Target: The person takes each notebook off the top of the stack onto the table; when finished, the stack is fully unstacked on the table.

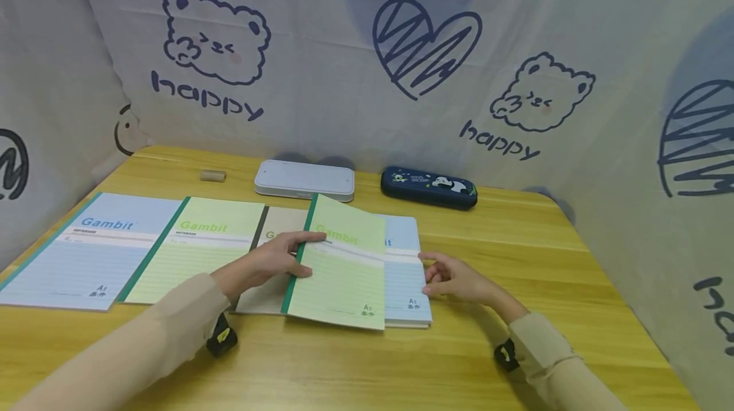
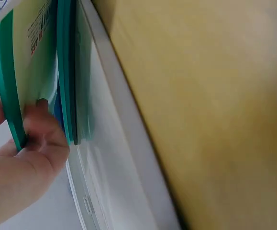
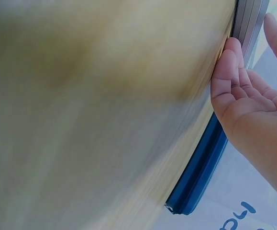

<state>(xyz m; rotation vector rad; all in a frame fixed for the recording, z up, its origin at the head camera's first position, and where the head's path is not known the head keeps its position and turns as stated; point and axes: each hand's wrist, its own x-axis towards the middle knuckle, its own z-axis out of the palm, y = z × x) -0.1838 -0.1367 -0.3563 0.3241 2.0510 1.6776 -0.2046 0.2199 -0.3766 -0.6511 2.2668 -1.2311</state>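
My left hand (image 1: 278, 255) pinches a green notebook (image 1: 338, 283) at its dark green spine, thumb on the cover. In the left wrist view, this notebook is lifted, its back cover partly showing. Beneath it lies a stack topped by a blue notebook (image 1: 406, 271), mostly covered. My right hand (image 1: 455, 278) is at the stack's right edge. The right wrist view shows its fingertips touching the edges of the stacked notebooks (image 3: 248, 24), the thumb held apart. Left of the stack are a brown notebook (image 1: 258, 290), partly hidden by my left hand, another green notebook (image 1: 212, 245) and another blue notebook (image 1: 115, 213).
At the back of the wooden table (image 1: 367, 373) lie a white case (image 1: 304, 178), a dark blue pencil case (image 1: 429, 188) with a panda picture, and a small brown cylinder-like piece (image 1: 213, 175). A printed cloth (image 1: 321, 79) hangs behind the table and at its sides.
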